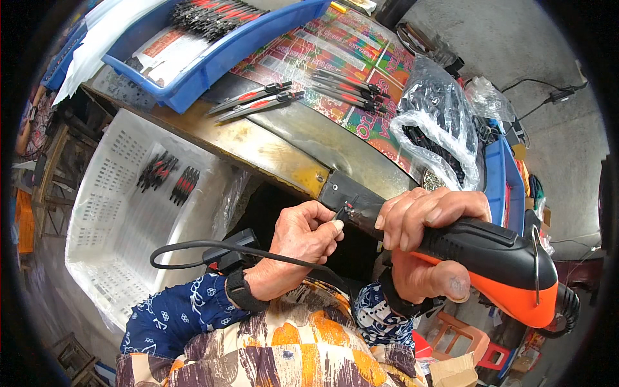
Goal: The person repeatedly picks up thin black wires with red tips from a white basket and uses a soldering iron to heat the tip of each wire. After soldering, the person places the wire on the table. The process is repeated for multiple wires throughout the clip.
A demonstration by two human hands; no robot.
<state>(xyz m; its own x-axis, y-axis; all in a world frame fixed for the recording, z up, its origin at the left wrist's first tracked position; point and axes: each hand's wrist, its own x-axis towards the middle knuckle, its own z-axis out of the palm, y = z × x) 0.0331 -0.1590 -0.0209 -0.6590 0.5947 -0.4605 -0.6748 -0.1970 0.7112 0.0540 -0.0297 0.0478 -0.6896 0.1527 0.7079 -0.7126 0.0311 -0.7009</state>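
My right hand is wrapped round a black and orange electric screwdriver, tilted so its nose points left at a dark metal block on the bench edge. Closed in a pinch, my left hand holds a small dark part beside that block. Its exact kind is hard to make out, as my fingertips cover much of it. Tiny red and metallic bits show at the screwdriver's tip. On the bench beyond lie several slender black, grey and red pieces, in two groups.
A blue tray piled with similar pieces stands at the far left. Below it is a white plastic crate holding small black and red bundles. At right are a clear bag of dark parts and a blue bin. A black cable loops over my left wrist.
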